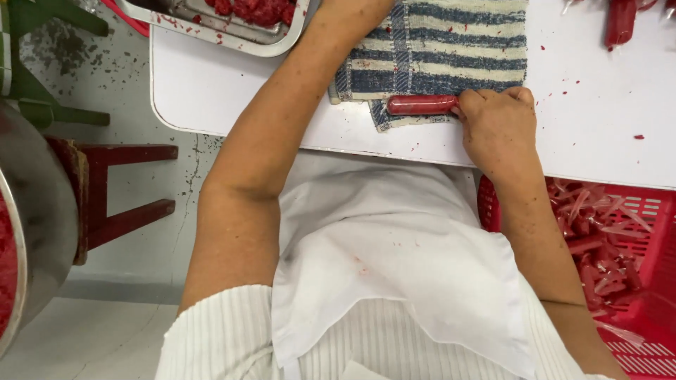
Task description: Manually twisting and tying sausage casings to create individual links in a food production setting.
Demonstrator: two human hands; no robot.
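Note:
A red sausage-shaped stick (421,105) lies on a blue-and-cream striped towel (436,49) near the front edge of a white table (598,127). My right hand (496,125) rests at the stick's right end, fingers curled and touching it. My left arm reaches up over the towel's left side; the left hand is cut off by the top of the frame. A white apron covers my lap below the table edge.
A metal tray (239,35) with red minced meat sits at the table's far left. More red sticks (621,21) lie at the top right. A red plastic crate (620,253) of wrappers stands at my right. A large metal bowl (35,225) and a red stool (113,190) are at the left.

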